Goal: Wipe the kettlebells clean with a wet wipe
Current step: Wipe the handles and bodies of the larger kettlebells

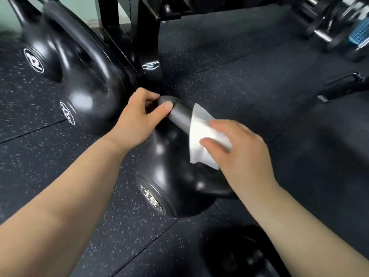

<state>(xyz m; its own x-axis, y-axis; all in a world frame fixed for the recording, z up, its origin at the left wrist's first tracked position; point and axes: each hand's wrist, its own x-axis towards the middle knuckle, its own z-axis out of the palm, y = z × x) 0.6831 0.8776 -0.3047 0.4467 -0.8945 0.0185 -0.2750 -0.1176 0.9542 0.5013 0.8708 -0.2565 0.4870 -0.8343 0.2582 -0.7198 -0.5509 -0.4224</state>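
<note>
In the head view, the kettlebell marked 16 (175, 186) stands on the floor (259, 86) in the middle, just below the camera. Its body is round, black and glossy, with small bright reflections. Its handle (177, 114) is a thick bar with a duller grey surface. The floor is dark rubber with pale speckles and thin seams between the tiles.

The wet wipe (203, 136) is white, thin and folded, and it lies over the right part of the handle. To the left stand two more shiny black kettlebells, one with a blurred number (85, 96) and one marked 12 (38, 54). Behind them rises a black metal post (147, 37).

The left hand (137, 120) comes from the lower left, and its fingers and thumb are curled around the far end of the handle. The right hand (239, 150) comes from the lower right, and its thumb and fingers clasp the wipe against the handle.
</note>
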